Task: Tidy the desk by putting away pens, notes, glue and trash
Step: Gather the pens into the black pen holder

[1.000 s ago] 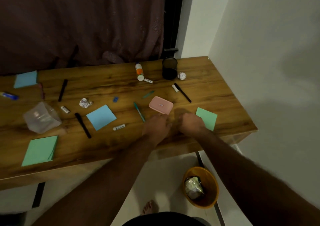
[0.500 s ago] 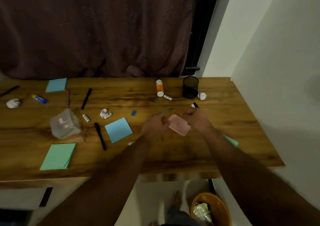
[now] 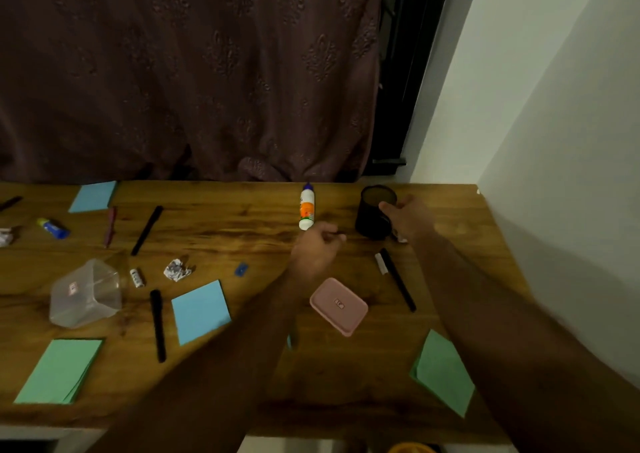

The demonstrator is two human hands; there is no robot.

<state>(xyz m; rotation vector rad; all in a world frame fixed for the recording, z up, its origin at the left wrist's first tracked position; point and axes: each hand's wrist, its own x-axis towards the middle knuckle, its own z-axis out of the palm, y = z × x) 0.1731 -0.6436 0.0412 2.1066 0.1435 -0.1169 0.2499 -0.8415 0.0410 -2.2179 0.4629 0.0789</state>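
Two green stacks of notes lie at the near edge of the wooden table (image 3: 346, 383), one at lower left (image 3: 59, 371) and one at lower right (image 3: 443, 373). A blue note (image 3: 201, 312) and a black pen (image 3: 157, 324) sit left of centre beside a clear plastic container (image 3: 85, 293) lying tipped on its side. A pink lid (image 3: 338, 305) rests between the two forearms. Mid-frame, the left hand (image 3: 317, 246) is curled, pinching a thin dark pen whose tip (image 3: 337, 233) shows past the fingers. Right of it lies another black pen (image 3: 398, 279). Farther back, the right hand (image 3: 407, 217) grips the black mesh pen cup (image 3: 372, 215). A white-and-orange glue bottle (image 3: 306, 208) lies just left of the cup.
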